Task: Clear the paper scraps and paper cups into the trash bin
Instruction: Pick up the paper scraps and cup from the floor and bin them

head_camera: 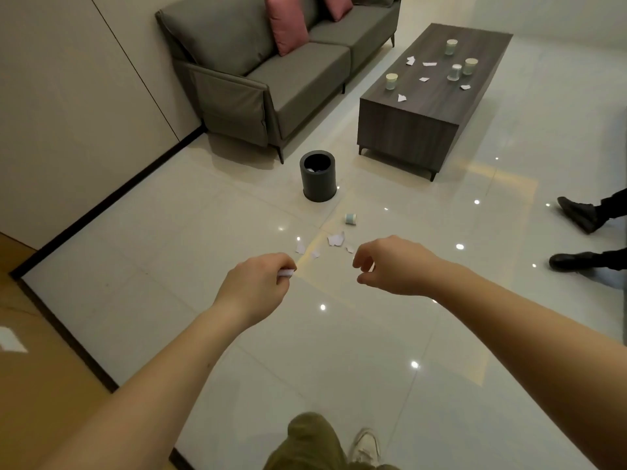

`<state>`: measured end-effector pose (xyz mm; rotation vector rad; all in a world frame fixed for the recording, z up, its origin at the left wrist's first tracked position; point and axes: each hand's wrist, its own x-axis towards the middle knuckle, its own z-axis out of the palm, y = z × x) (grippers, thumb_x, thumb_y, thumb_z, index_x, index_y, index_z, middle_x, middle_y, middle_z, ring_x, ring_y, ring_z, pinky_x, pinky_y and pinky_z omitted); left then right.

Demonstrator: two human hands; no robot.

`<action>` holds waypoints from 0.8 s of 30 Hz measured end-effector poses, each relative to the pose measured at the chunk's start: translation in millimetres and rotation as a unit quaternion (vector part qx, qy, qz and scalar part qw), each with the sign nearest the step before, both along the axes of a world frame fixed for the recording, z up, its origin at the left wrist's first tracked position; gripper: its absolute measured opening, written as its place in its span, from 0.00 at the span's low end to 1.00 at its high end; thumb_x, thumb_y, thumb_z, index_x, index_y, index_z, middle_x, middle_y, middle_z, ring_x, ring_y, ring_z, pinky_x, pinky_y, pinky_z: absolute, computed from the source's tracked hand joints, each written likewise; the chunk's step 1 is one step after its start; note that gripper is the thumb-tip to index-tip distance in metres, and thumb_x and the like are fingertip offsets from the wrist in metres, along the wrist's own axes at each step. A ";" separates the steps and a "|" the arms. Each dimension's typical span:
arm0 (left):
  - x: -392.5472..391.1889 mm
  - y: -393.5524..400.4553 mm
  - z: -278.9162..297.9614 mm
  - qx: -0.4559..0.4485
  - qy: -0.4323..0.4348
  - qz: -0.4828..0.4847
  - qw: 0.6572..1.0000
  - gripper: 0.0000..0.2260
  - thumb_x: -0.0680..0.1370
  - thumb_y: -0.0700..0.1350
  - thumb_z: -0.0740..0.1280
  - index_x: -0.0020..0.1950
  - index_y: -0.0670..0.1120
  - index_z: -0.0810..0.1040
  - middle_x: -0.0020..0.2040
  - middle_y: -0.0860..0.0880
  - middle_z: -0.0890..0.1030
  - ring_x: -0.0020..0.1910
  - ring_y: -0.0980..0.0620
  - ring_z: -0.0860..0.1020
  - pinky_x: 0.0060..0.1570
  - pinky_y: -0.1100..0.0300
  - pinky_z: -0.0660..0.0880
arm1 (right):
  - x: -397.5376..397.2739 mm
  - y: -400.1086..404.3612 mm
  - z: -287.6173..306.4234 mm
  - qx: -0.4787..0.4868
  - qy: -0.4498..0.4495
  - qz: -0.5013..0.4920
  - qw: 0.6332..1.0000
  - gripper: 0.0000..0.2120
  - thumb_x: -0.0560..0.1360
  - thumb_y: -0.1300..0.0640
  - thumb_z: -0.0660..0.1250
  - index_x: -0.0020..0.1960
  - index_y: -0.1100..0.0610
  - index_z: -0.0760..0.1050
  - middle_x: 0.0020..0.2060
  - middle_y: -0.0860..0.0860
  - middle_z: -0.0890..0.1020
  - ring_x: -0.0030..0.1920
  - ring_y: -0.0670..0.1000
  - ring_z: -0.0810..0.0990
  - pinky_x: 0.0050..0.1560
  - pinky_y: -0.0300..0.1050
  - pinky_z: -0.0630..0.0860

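We're mid floor pickup: left hand (252, 286) pinches a paper scrap (286, 273), right hand (390, 266) loosely curled, empty. Next: carry to trash bin (318, 176).

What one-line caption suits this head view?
Left hand pinches a paper scrap; right hand open above floor scraps near the trash bin.

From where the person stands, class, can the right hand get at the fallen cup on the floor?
Probably yes: the right hand holds nothing, and only bare floor lies between it and the cup, though a step forward looks needed.
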<state>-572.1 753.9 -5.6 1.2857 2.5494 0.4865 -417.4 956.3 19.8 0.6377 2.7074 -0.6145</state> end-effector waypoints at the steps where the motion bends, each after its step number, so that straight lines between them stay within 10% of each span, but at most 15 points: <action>1: -10.6 12.3 -1.7 0.003 -0.001 0.000 1.000 0.07 0.78 0.45 0.61 0.48 0.53 0.78 0.44 0.57 0.81 0.43 0.51 0.79 0.44 0.53 0.77 | -10.8 11.6 -2.7 -0.002 0.000 -0.001 1.000 0.13 0.74 0.48 0.68 0.59 0.46 0.76 0.50 0.42 0.81 0.49 0.48 0.78 0.50 0.46 0.78; 24: -318.5 316.7 -47.6 0.005 -0.049 -0.048 0.998 0.09 0.78 0.41 0.60 0.50 0.52 0.78 0.47 0.59 0.79 0.48 0.54 0.76 0.46 0.61 0.72 | -309.7 282.2 -44.5 -0.022 -0.021 -0.011 0.999 0.15 0.75 0.47 0.66 0.61 0.48 0.75 0.52 0.44 0.81 0.51 0.49 0.78 0.47 0.44 0.76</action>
